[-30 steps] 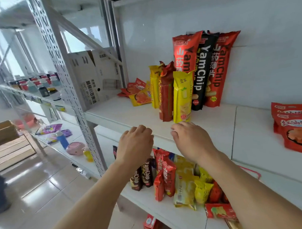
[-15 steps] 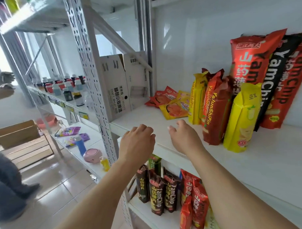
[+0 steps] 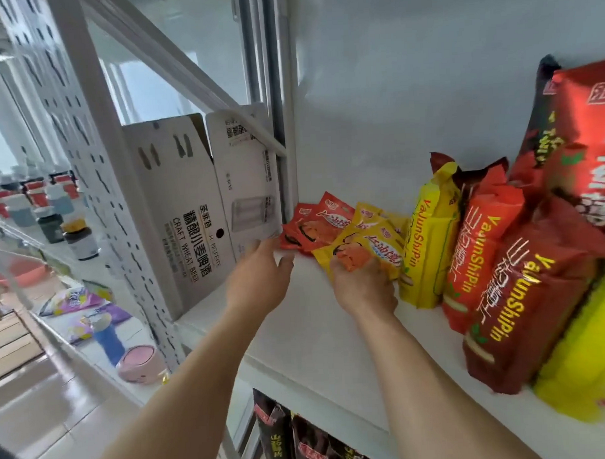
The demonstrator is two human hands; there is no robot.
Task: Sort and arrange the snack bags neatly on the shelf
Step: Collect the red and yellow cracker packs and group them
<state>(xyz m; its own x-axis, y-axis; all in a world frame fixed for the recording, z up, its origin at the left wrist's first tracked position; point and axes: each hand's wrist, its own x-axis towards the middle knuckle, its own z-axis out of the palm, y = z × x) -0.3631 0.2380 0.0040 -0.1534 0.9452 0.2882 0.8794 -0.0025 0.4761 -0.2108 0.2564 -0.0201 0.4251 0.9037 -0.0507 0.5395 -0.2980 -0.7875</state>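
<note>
A small flat yellow snack bag with an orange picture lies at the back left of the white shelf board, overlapping small red snack bags near the corner. The right hand pinches the yellow bag's near edge. The left hand hovers spread beside a white cardboard beer carton, gripping nothing. Tall yellow and red upright bags stand just right.

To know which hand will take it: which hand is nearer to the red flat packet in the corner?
Left. The left hand nearly touches the red flat packet; the right hand grips the yellow flat packet beside it.
</note>
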